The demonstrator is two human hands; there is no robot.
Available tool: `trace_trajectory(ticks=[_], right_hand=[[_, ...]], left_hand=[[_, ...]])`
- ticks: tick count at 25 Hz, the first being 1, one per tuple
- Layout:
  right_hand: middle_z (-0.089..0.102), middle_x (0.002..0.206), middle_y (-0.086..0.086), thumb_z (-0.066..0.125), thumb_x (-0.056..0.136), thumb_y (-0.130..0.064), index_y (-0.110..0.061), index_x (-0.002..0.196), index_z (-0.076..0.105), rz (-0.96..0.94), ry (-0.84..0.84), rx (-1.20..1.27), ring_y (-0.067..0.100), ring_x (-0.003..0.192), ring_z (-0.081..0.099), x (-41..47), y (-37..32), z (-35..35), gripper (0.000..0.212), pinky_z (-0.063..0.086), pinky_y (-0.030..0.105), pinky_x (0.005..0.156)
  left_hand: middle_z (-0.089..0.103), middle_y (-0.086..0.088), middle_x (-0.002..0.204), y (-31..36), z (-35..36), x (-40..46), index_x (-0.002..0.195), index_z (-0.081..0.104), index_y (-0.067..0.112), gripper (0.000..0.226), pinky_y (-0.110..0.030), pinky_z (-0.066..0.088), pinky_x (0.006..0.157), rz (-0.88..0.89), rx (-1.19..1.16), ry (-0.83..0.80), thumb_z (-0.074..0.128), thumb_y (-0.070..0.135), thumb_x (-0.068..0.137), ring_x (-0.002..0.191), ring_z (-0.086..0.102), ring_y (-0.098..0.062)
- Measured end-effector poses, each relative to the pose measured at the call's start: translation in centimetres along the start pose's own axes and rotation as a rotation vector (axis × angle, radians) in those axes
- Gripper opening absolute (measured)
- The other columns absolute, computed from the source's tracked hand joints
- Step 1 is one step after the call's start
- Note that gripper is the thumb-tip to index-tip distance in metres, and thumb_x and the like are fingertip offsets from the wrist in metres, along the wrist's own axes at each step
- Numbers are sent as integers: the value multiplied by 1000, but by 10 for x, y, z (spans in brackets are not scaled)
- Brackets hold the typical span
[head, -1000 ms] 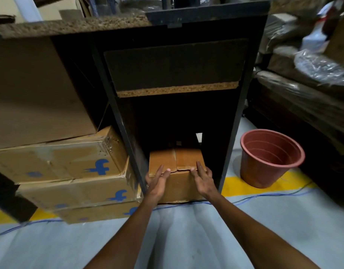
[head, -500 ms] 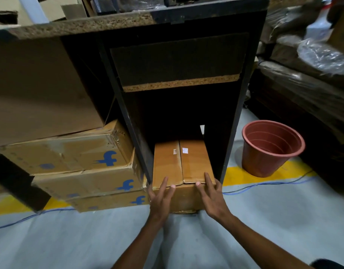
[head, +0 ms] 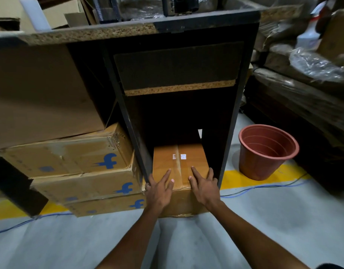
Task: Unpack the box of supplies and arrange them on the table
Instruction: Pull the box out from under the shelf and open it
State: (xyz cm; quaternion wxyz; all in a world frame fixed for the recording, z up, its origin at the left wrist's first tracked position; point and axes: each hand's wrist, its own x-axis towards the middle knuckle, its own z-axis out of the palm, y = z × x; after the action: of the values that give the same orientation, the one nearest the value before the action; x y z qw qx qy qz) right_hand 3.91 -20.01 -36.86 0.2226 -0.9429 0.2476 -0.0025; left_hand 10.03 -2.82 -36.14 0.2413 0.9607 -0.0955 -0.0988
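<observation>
A dark open-fronted cabinet [head: 178, 74] stands on the floor; a taped cardboard box [head: 180, 166] sits in its bottom opening, front end sticking out. The left hand [head: 160, 188] and right hand [head: 203, 184] rest flat on the box top, fingers straight

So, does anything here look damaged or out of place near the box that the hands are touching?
Yes. The stacked cartons left of the cabinet look worn: the top one has a scuffed, torn corner and they sit unevenly. A blue cable trails loose across the floor. The box under both hands looks intact, its flaps closed.
</observation>
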Motion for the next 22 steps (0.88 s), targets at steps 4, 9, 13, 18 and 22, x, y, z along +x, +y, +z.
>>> trace_trajectory(ticks=[4,9,13,18,22], right_hand=[[7,161,18,21,100,-62,-48,155,12,5,2,-33,47,136,32,-7,-2,1,57,39,55,110],[1,160,19,27,102,-57,-47,156,12,-8,-27,-11,47,137,28,-42,8,3,57,36,50,112],[1,160,19,32,101,-57,-50,154,13,-72,-23,56,47,137,28,-86,32,14,57,35,51,111],[0,158,14,33,97,-64,-53,153,8,-26,-92,33,44,130,36,-118,43,8,63,42,49,106],[5,159,21,30,94,-71,-51,154,5,-15,-56,-82,44,132,37,-82,24,-8,68,44,50,104]], left_hand=[[4,-9,163,6,4,-7,150,19,59,53,-53,29,117,-46,6,13,33,62,99,144,21,-41],[5,-8,163,-13,19,-42,149,23,57,50,-50,31,115,16,-8,73,37,54,101,142,24,-38],[4,-8,161,-32,38,-92,148,23,59,56,-49,35,110,77,-41,75,23,65,92,136,28,-38],[4,-5,158,-32,49,-128,149,19,56,64,-49,33,112,50,17,93,14,72,87,140,24,-28],[13,-13,159,-7,27,-91,151,22,53,58,-47,41,106,12,10,134,27,66,94,137,34,-32]])
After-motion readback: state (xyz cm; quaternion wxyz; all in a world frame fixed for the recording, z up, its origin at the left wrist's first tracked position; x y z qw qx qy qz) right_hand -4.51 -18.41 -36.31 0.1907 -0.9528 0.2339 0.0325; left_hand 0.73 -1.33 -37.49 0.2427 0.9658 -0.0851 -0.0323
